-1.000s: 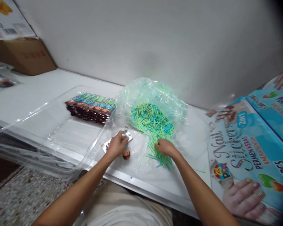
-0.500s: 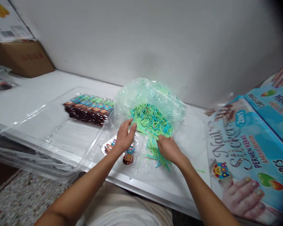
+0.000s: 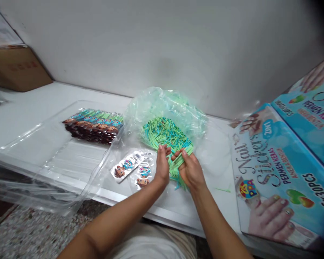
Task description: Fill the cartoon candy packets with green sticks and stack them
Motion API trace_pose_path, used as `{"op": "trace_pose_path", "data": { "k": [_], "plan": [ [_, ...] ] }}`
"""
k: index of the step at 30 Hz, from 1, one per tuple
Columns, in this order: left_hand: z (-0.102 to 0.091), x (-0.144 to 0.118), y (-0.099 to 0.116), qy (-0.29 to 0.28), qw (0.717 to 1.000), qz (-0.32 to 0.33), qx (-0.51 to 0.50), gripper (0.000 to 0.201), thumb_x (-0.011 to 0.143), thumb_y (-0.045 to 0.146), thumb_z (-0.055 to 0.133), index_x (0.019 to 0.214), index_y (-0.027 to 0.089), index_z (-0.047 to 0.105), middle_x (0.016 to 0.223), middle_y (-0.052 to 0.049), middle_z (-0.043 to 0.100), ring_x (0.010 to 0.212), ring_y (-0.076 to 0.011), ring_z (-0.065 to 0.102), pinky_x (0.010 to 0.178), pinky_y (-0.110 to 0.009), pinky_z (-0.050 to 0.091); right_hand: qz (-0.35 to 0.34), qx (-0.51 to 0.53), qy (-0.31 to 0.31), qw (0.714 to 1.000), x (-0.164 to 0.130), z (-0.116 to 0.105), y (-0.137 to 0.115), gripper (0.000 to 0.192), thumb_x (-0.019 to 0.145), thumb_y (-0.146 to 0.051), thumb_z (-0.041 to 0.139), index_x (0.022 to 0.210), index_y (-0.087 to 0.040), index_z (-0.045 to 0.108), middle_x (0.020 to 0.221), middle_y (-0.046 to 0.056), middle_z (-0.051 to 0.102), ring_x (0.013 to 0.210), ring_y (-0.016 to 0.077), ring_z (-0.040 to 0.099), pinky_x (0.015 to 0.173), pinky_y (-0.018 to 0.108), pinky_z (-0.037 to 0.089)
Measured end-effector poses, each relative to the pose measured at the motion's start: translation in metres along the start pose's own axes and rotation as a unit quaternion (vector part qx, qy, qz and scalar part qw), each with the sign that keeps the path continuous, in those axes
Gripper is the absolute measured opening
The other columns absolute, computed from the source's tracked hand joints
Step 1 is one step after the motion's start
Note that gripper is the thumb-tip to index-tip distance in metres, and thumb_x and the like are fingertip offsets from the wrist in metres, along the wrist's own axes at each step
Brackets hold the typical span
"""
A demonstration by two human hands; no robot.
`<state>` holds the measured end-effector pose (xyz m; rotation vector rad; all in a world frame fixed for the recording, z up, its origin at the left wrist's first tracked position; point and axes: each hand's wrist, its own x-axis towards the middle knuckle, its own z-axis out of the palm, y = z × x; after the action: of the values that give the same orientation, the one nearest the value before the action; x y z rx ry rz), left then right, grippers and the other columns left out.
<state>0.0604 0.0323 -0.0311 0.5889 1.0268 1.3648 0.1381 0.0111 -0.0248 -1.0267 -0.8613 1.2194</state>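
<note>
Both hands at the green and blue sticks (image 3: 166, 133) spilling from the clear bag (image 3: 167, 108) on the worktop (image 3: 29, 108): left hand (image 3: 162, 165) open-fingered, right hand (image 3: 190, 169) pinching a few; two packets (image 3: 132, 169) alongside, one row (image 3: 93, 126) finished, most sticks unsorted.

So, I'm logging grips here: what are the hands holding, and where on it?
Both the left hand and right hand close on a bunch of green and blue sticks at the pile's near edge; the exact hold is hidden.
</note>
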Motion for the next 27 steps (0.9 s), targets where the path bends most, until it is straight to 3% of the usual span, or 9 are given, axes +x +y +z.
{"op": "trace_pose_path", "data": {
  "k": [2, 4, 6, 10, 13, 15, 23, 27],
  "plan": [
    [0.004, -0.010, -0.006, 0.035, 0.996, -0.049, -0.070, 0.056, 0.087, 0.062, 0.035, 0.113, 0.015, 0.052, 0.107, -0.012, 0.063, 0.101, -0.0199, 0.062, 0.090, -0.033, 0.045, 0.011, 0.103, 0.037, 0.994, -0.007, 0.014, 0.010, 0.026, 0.078, -0.045, 0.064, 0.086, -0.023, 0.053, 0.083, 0.000, 0.064, 0.082, 0.0187, 0.063, 0.078, 0.035, 0.048],
    [0.004, -0.015, -0.009, 0.062, 0.991, -0.069, -0.092, 0.053, 0.087, 0.061, 0.039, 0.111, 0.015, 0.052, 0.101, -0.010, 0.064, 0.093, -0.0178, 0.064, 0.086, -0.030, 0.047, 0.010, 0.112, 0.053, 0.992, -0.014, 0.022, 0.019, 0.026, 0.079, -0.045, 0.064, 0.090, -0.023, 0.056, 0.091, 0.002, 0.066, 0.091, 0.0193, 0.062, 0.080, 0.034, 0.048],
    [0.001, -0.015, -0.009, 0.061, 0.994, -0.061, -0.066, 0.048, 0.086, 0.057, 0.044, 0.105, 0.015, 0.056, 0.097, -0.009, 0.064, 0.087, -0.0164, 0.064, 0.082, -0.029, 0.048, 0.008, 0.085, 0.052, 0.995, -0.019, 0.021, 0.023, 0.026, 0.081, -0.046, 0.062, 0.090, -0.022, 0.058, 0.088, 0.001, 0.065, 0.088, 0.0179, 0.061, 0.076, 0.030, 0.047],
    [-0.016, -0.012, 0.005, -0.057, 0.998, -0.027, 0.020, 0.037, 0.081, 0.048, 0.056, 0.084, 0.013, 0.067, 0.082, -0.007, 0.067, 0.074, -0.0151, 0.062, 0.074, -0.028, 0.047, 0.047, 0.007, -0.001, 0.999, -0.027, 0.001, 0.018, 0.028, 0.082, -0.047, 0.061, 0.084, -0.020, 0.059, 0.067, -0.004, 0.054, 0.055, 0.0099, 0.050, 0.051, 0.023, 0.038],
    [-0.025, -0.014, 0.019, -0.182, 0.981, -0.025, 0.056, 0.028, 0.077, 0.040, 0.064, 0.067, 0.014, 0.064, 0.055, 0.000, 0.060, 0.054, -0.0120, 0.055, 0.064, -0.027, 0.044, 0.064, -0.052, -0.026, 0.996, -0.033, -0.010, 0.010, 0.033, 0.082, -0.050, 0.061, 0.077, -0.018, 0.057, 0.064, -0.004, 0.050, 0.049, 0.0071, 0.041, 0.046, 0.021, 0.030],
    [-0.028, -0.016, 0.024, -0.213, 0.974, -0.023, 0.070, 0.027, 0.074, 0.036, 0.067, 0.061, 0.014, 0.062, 0.049, 0.001, 0.057, 0.049, -0.0108, 0.052, 0.062, -0.026, 0.043, 0.065, -0.072, -0.036, 0.995, -0.036, -0.013, 0.007, 0.036, 0.082, -0.051, 0.060, 0.072, -0.017, 0.054, 0.063, -0.004, 0.049, 0.049, 0.0070, 0.040, 0.047, 0.021, 0.029],
    [-0.031, -0.019, 0.023, -0.200, 0.976, -0.040, 0.076, 0.017, 0.066, 0.027, 0.071, 0.064, 0.013, 0.062, 0.055, 0.000, 0.059, 0.051, -0.0112, 0.053, 0.058, -0.026, 0.042, 0.050, -0.149, -0.052, 0.986, -0.043, -0.014, 0.004, 0.036, 0.086, -0.051, 0.055, 0.071, -0.019, 0.052, 0.060, -0.004, 0.047, 0.051, 0.0090, 0.038, 0.049, 0.023, 0.030],
    [-0.030, -0.021, 0.024, -0.166, 0.982, -0.023, 0.088, 0.011, 0.064, 0.020, 0.067, 0.060, 0.015, 0.057, 0.060, 0.001, 0.059, 0.055, -0.0104, 0.053, 0.059, -0.025, 0.042, 0.038, -0.190, -0.056, 0.980, -0.046, -0.014, 0.003, 0.036, 0.088, -0.051, 0.051, 0.071, -0.019, 0.053, 0.058, -0.004, 0.046, 0.051, 0.0099, 0.039, 0.050, 0.024, 0.031]
  ]
}}
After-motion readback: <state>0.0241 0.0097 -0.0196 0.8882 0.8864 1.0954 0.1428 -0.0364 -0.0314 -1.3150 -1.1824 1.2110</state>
